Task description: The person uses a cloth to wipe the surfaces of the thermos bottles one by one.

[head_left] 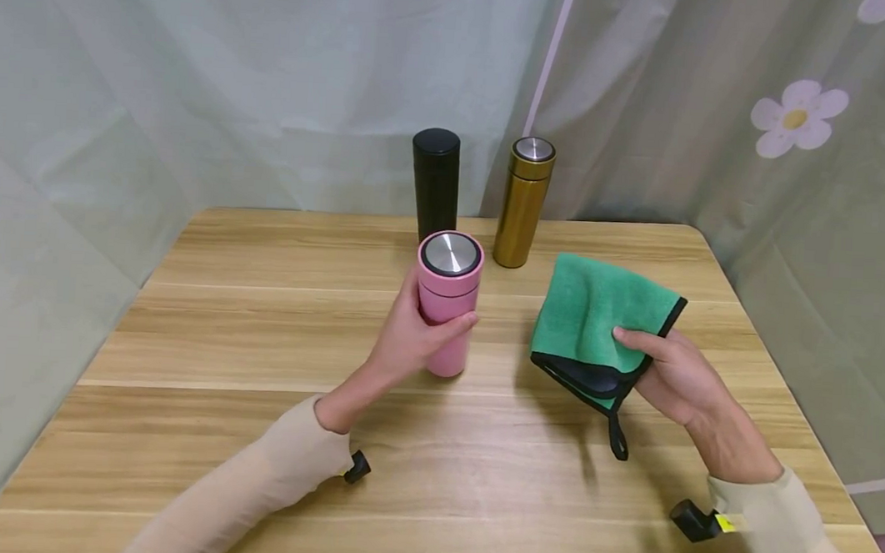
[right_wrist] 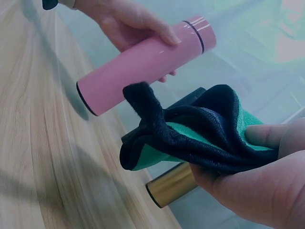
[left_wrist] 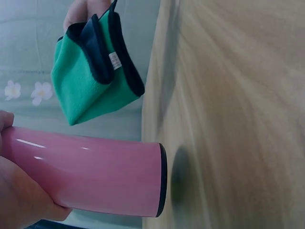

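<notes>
Gripping a pink, glossy, cylindrical bottle (head_left: pixel 452 304) around its body, the left hand (head_left: pixel 409 335) holds it upright just above the worktop (head_left: pixel 222 323), with a gap between its black-rimmed base and the wood in the left wrist view. The two hands are well apart. To the right, the right hand (head_left: pixel 673 376) pinches a folded green cloth (head_left: pixel 594 314) with dark edging by its right edge, thumb on the upper face, and the cloth hangs above the worktop, to the right of the pink bottle and apart from it.

The cloth has a soft, fuzzy green face, a dark side showing in the fold, a black fabric loop (head_left: pixel 618 436) at its near corner and a small white label (left_wrist: pixel 115 60). A round, silvery disc set in a dark ring tops the pink bottle's lid. On the far side stand a slim, matte black cylindrical bottle (head_left: pixel 436 184), partly hidden behind the pink one, and to its right a shiny gold metallic bottle (head_left: pixel 522 214) with a silvery top. The worktop has pale wood grain running left to right; beyond it hangs a creased, pale grey curtain (head_left: pixel 273 75), with a pink-petalled flower print (head_left: pixel 796 120) at the far right.
</notes>
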A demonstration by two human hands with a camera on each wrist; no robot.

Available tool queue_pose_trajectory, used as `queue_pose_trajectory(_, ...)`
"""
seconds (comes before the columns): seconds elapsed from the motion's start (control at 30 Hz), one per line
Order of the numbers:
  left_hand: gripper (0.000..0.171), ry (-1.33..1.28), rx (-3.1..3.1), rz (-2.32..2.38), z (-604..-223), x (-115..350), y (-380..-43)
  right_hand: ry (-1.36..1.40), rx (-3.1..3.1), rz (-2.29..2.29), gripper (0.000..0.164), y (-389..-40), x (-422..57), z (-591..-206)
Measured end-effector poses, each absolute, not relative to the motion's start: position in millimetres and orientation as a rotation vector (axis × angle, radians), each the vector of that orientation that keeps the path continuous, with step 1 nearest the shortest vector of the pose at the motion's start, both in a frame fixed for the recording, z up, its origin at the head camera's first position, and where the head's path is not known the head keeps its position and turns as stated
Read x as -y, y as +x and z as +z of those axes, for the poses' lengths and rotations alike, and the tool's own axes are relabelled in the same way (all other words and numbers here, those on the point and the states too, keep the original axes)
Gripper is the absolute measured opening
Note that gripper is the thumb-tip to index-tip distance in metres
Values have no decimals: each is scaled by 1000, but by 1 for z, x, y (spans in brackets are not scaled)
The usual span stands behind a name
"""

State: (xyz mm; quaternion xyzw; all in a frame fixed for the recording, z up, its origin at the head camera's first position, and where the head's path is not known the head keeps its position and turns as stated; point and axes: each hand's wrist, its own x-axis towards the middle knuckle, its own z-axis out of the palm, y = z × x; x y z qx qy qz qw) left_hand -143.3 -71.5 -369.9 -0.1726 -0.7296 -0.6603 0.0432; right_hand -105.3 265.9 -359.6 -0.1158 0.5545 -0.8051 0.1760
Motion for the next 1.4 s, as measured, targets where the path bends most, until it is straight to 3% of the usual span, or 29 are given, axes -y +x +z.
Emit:
queue_pose_trajectory(0.57,87,-635,2249,-1984,-386,67,-140,-317,-1707,-2246,31,-111,-255,-349)
queue_pose_trajectory(0.9,87,-669,2244,-2002,-387,71,-143,-402,-2075,-2198,42,-117,-224,-312)
queue_pose_trajectory(1.07,87,-697,2229,-2010,-390,69,-145,-456,-2418,-1939,53,-120,-204,-289)
queue_pose_trajectory(1.27,92,-726,2193,-1983,-395,62,-146,-783,-2736,-1654,51,-128,-179,-281)
queue_pose_trajectory(1.4,97,-764,2170,-1996,-396,57,-146,-1241,-3019,-1223,72,-136,-167,-286)
